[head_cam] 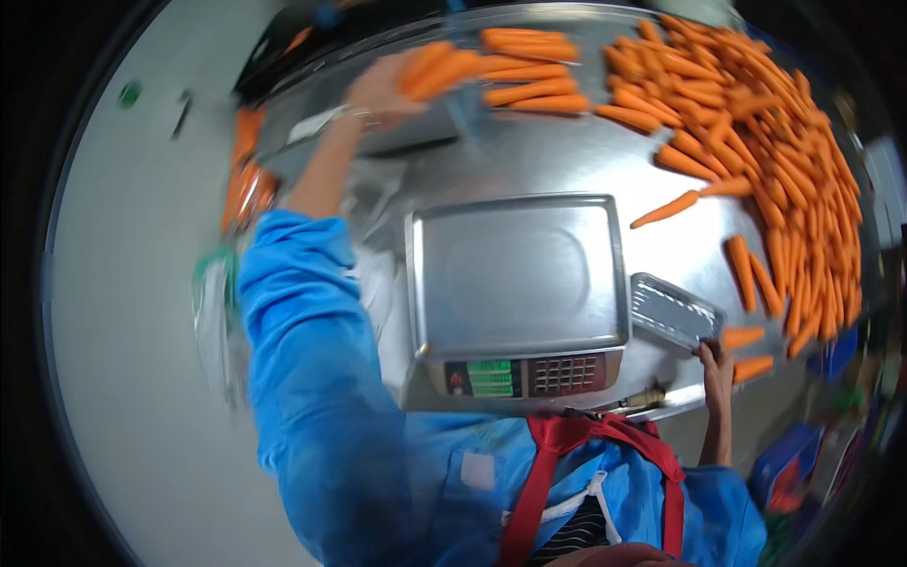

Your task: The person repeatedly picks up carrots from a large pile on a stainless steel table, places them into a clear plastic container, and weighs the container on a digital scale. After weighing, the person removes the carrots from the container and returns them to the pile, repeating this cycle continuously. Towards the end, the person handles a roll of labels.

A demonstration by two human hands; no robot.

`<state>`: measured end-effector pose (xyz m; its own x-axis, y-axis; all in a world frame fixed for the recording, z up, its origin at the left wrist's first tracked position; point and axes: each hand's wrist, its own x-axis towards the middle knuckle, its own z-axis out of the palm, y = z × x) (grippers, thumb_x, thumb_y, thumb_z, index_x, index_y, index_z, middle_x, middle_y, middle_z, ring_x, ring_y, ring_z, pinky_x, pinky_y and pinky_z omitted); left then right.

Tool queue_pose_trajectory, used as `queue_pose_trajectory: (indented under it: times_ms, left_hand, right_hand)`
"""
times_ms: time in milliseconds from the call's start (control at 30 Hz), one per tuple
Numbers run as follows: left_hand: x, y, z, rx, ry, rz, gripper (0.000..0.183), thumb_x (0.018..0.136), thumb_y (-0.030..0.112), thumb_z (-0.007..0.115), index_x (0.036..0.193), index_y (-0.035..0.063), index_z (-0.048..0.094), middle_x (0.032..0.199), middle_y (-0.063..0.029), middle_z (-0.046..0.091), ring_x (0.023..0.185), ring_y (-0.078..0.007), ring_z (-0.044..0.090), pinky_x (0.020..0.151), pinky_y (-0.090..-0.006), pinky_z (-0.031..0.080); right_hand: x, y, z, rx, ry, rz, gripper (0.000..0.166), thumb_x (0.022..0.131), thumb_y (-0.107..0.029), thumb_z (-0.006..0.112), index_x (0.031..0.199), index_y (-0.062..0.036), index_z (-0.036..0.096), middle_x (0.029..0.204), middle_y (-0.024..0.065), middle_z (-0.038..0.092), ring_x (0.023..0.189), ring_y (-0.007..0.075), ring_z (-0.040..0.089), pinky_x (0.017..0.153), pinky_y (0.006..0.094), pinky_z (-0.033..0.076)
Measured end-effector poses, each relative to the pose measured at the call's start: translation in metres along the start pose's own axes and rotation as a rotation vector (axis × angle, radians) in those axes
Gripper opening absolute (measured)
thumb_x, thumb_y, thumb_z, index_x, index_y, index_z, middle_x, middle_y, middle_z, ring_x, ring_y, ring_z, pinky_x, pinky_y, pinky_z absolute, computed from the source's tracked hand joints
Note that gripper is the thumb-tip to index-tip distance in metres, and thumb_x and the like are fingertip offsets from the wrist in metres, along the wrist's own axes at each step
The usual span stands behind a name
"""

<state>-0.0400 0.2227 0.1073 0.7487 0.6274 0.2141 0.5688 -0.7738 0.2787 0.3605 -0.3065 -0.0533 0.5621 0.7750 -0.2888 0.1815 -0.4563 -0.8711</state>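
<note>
My left hand (386, 91), blurred, reaches to the far left of the metal table (510, 159) and grips a few orange carrots (441, 71). Beside them lie neat rows of carrots (535, 92). At the right, my right hand (714, 360) pinches one corner of a clear plastic tray (677, 312), tilted by the scale with nothing in it. Between my arms stands a digital scale (535, 375) with a bare steel weighing pan (506, 276). Two carrots (751, 354) show close to my right hand.
A large heap of loose carrots (786, 170) covers the table's right side. A wooden-handled tool (643, 398) lies at the near edge. Clear plastic film (372, 283) is left of the scale. Packed carrots (248, 188) sit at the left edge. A blue crate (786, 461) stands at lower right.
</note>
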Motion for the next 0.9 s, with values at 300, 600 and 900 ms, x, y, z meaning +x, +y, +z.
queue_pose_trajectory:
  times_ms: [300,600,900]
  left_hand:
    - [0.038,-0.137,0.025,0.469,-0.211,-0.34,0.092,0.06,0.021,0.074,0.141,0.0147,0.032,0.132,-0.0189,0.047,0.12,-0.0313,0.047,0.1,-0.0376,0.038]
    - [0.004,0.161,0.057,-0.135,-0.189,0.335,0.053,0.071,0.011,0.068,0.122,0.0067,0.055,0.116,-0.0122,0.059,0.11,-0.0276,0.054,0.099,-0.0351,0.037]
    - [-0.038,0.382,0.166,-0.175,-0.445,0.534,0.066,0.071,0.022,0.071,0.13,0.0105,0.046,0.12,-0.0114,0.055,0.111,-0.0264,0.051,0.102,-0.0432,0.032]
  right_hand:
    - [-0.009,-0.002,-0.019,-0.293,0.266,0.076,0.021,0.084,-0.014,0.06,0.098,0.0019,0.059,0.083,0.0116,0.064,0.077,0.0221,0.061,0.071,0.0315,0.047]
    - [-0.001,0.03,-0.015,-0.934,0.041,-0.574,0.024,0.068,-0.007,0.063,0.091,-0.0061,0.056,0.094,0.0106,0.052,0.097,0.0266,0.05,0.092,0.0417,0.036]
    - [0.011,0.032,-0.016,-0.889,0.155,-0.687,0.01,0.075,-0.01,0.051,0.082,-0.0029,0.052,0.085,0.0117,0.048,0.093,0.0277,0.049,0.095,0.042,0.033]
